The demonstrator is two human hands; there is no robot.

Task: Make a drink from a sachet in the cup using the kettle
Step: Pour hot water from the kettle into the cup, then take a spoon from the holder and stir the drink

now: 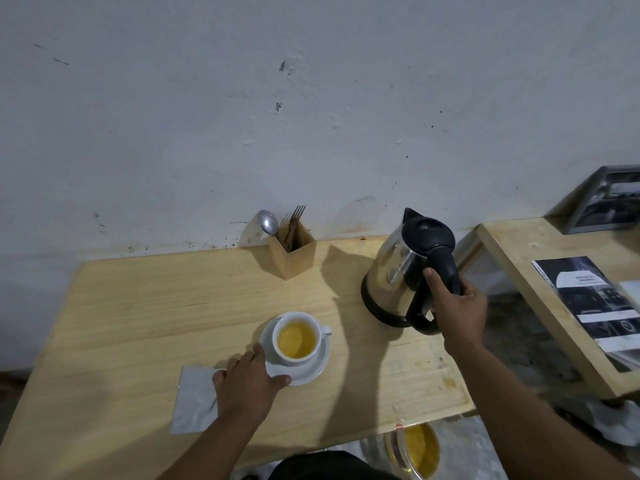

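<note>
A white cup (297, 341) full of yellow liquid stands on a white saucer (313, 368) near the middle of the wooden table (138, 306). My left hand (246, 379) rests at the saucer's near-left rim, thumb and fingers touching it. A steel kettle (394, 275) with a black lid and base stands upright at the back right. My right hand (457, 306) is wrapped around its black handle. A white napkin (195, 400) lies under my left wrist. No sachet is visible.
A wooden holder (294, 251) with a spoon and forks stands by the wall. A second wooden surface (540, 289) with printed sheets and a framed picture sits to the right. A yellow-lidded container (415, 452) is below the table's front edge.
</note>
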